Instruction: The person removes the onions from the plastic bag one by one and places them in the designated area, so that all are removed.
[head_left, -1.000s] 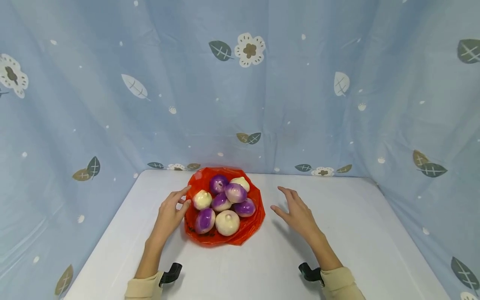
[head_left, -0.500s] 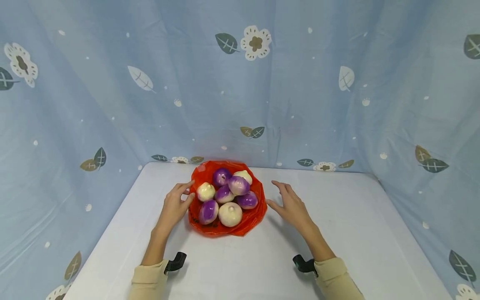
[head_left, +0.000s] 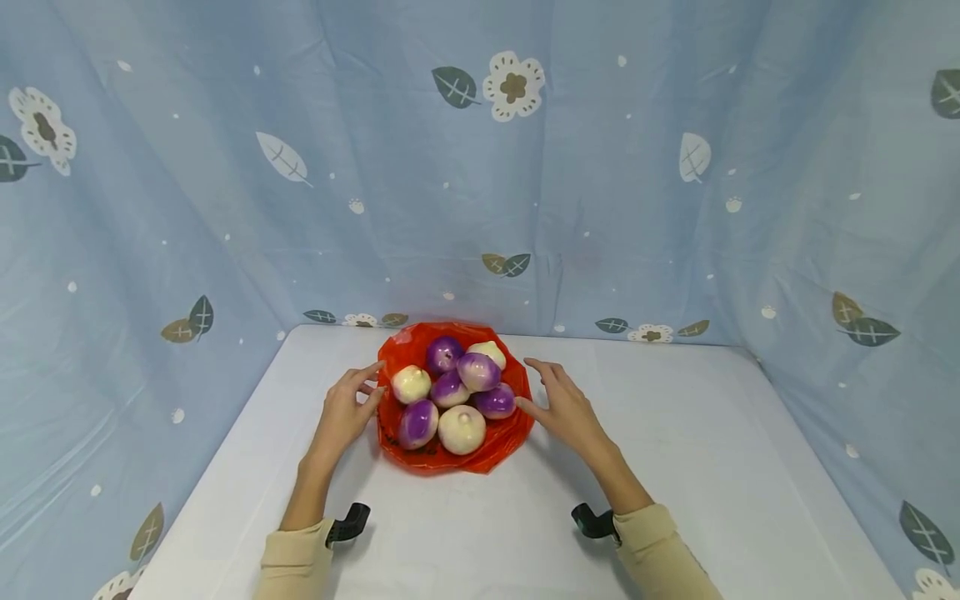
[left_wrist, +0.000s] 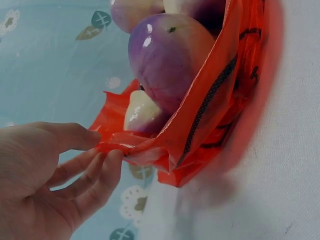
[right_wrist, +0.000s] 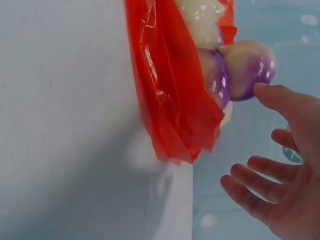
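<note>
Several shiny purple-and-white turnips (head_left: 462, 429) lie heaped in a red plastic bag (head_left: 495, 452), its mouth spread wide. At the bag's left rim is my left hand (head_left: 346, 410); in the left wrist view its thumb and fingers (left_wrist: 113, 165) pinch the red edge. My right hand (head_left: 567, 410) hovers at the bag's right side, thumb and fingers spread apart and holding nothing. In the right wrist view its thumb tip is close to a turnip (right_wrist: 247, 70); I cannot tell whether they touch. Bag and turnips hide the bag's bottom.
The bag stands toward the back of a white table (head_left: 465, 533). A blue curtain (head_left: 600, 167) printed with leaves and flowers encloses the back and sides. Black mounts (head_left: 348, 523) stick out from both wrists.
My right hand has moved left, to the bag's right rim. The left hand stays at the left rim, which has shifted slightly left. The whole view has tilted a little.
</note>
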